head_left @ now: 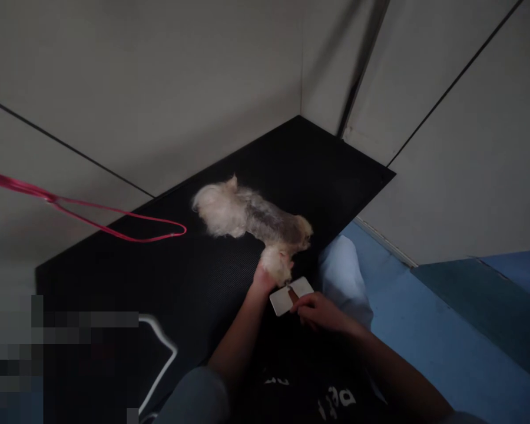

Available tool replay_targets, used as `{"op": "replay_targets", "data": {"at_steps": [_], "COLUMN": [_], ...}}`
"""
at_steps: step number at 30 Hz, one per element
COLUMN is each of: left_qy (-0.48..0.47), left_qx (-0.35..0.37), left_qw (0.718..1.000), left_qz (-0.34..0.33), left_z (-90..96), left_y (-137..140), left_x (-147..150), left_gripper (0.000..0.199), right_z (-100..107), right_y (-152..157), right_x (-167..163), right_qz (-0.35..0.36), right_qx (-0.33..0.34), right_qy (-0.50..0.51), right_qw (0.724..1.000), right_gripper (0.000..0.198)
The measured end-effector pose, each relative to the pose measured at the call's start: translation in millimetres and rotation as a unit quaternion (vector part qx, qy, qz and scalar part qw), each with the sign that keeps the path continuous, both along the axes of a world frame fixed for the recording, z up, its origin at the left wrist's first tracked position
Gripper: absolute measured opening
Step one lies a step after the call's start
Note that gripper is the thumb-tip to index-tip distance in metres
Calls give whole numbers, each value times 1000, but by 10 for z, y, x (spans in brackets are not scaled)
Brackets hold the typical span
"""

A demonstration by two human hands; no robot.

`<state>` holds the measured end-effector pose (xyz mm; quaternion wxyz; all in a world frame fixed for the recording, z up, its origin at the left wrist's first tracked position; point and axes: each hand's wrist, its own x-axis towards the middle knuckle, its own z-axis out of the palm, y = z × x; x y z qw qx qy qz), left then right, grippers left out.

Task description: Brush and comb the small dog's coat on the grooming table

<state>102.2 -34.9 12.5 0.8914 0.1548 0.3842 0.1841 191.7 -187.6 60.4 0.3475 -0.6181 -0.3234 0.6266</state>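
A small dog [271,221] is on the black table, with fluffy cream fur at its head end and a short-trimmed grey back. My left hand [264,278] is closed around one of its fluffy legs, which extends toward me; part of the hand is hidden by the fur. In my right hand [317,309] is a slicker brush [302,286], gripped by its brown handle, its pale flat back facing up. The brush head lies just below the paw; whether its pins touch the fur cannot be seen.
The black table [309,159] stands against pale wall panels [203,76]. A pink loop leash [115,218] hangs over its left side. Blue floor [406,318] lies to the right. A white cable-like line [163,365] and a pixelated patch are at lower left.
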Motion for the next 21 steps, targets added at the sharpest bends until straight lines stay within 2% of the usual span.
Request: {"op": "replay_targets", "data": {"at_steps": [2, 4, 6, 8, 9, 11, 13, 15, 17, 19, 21], "left_qy": [16, 41, 89, 146, 134, 86, 34, -16, -62, -103, -131], "left_qx": [-2, 13, 42, 77, 89, 78, 54, 47, 45, 34, 12], "left_qw": [1000, 999, 995, 985, 983, 983, 986, 989, 991, 993, 991], "left_qz": [7, 8, 18, 50, 88, 140, 154, 142, 105, 40, -38], "left_z": [-6, 4, 26, 54, 67, 81, 65, 18, -46, -107, -156], "left_y": [-19, 43, 230, 517, 671, 930, 1072, 1108, 1106, 1113, 1119], "left_x": [-27, -125, -280, -417, -453, -442, -351, -259, -226, -254, -303], "left_gripper": [21, 21, 22, 27, 32, 47, 57, 59, 62, 68, 72], "right_z": [-23, -42, -60, -68, -64, -39, -13, -19, -77, -177, -272], "right_y": [11, -25, -84, -51, 43, 408, 914, 1339, 1487, 1311, 914], "right_x": [-19, -30, 5, 136, 243, 508, 758, 910, 944, 895, 823], "right_qz": [-25, -10, 57, 75, 48, -55, -143, -138, -114, -85, -42], "right_qx": [27, 52, 49, 58, 76, 123, 140, 131, 127, 127, 128], "right_qy": [-40, -83, -68, -20, -9, -44, -152, -213, -231, -247, -272], "right_qw": [999, 995, 995, 995, 996, 990, 968, 958, 958, 957, 953], "right_gripper": [32, 30, 26, 30, 37, 50, 46, 35, 25, 22, 27]}}
